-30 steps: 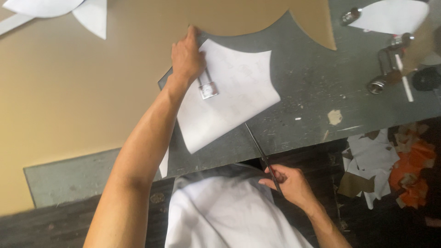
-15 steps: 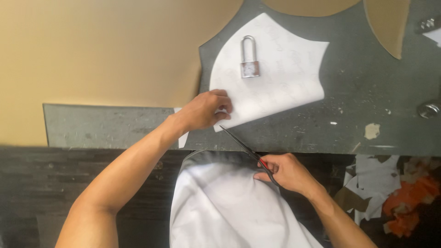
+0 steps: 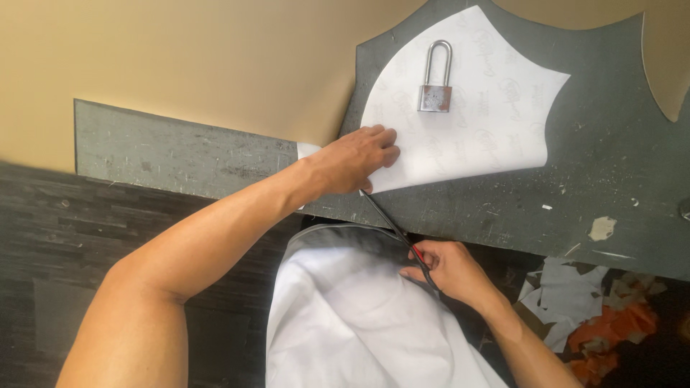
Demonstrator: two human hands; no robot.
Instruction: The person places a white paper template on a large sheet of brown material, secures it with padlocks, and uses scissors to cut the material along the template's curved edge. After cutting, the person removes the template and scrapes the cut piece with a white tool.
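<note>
left hand [image 3: 356, 159] slid from padlock [image 3: 435, 77] (to paper edge)

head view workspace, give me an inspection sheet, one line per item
surface: dark grey scuffed board with a scalloped edge, lying on a tan sheet
job's things: white paper pattern flat on the board; scissors with their tips at its lower left corner
clutter: silver padlock resting on the pattern; white and orange paper scraps at lower right; a pale fleck on the board
hands: left hand presses the pattern's lower left edge; right hand grips the scissor handles
cables: nothing seen
surroundings: dark wood-grain surface at left; white garment below the board's edge
</note>
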